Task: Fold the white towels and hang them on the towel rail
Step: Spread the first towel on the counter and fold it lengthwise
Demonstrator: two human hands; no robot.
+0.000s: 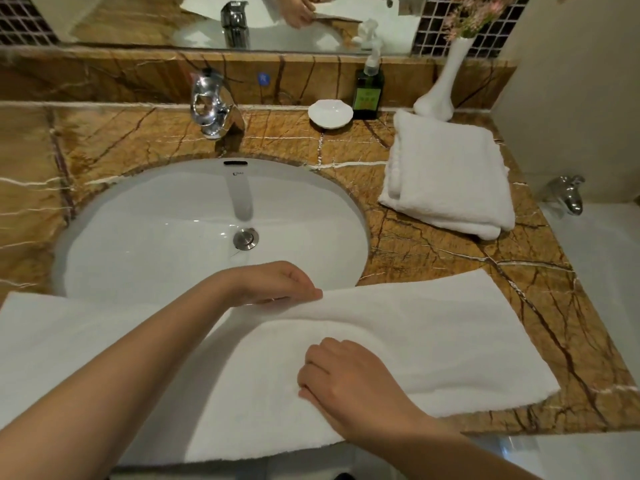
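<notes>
A large white towel (pixel 433 334) lies spread along the front of the marble counter, covering the sink's near rim and hanging over the front edge. My left hand (pixel 277 282) pinches the towel's far edge near the middle, just in front of the basin. My right hand (pixel 346 379) has its fingers curled into the towel's upper layer closer to me. A second white towel (pixel 446 174) lies folded on the counter at the right. No towel rail is in view.
The white oval sink (pixel 173 216) with a chrome tap (pixel 211 105) fills the counter's middle. Behind it stand a white soap dish (pixel 330 114), a green pump bottle (pixel 369 90) and a white vase (pixel 441 84) with pink flowers. A bathtub tap (pixel 568 195) is at the right.
</notes>
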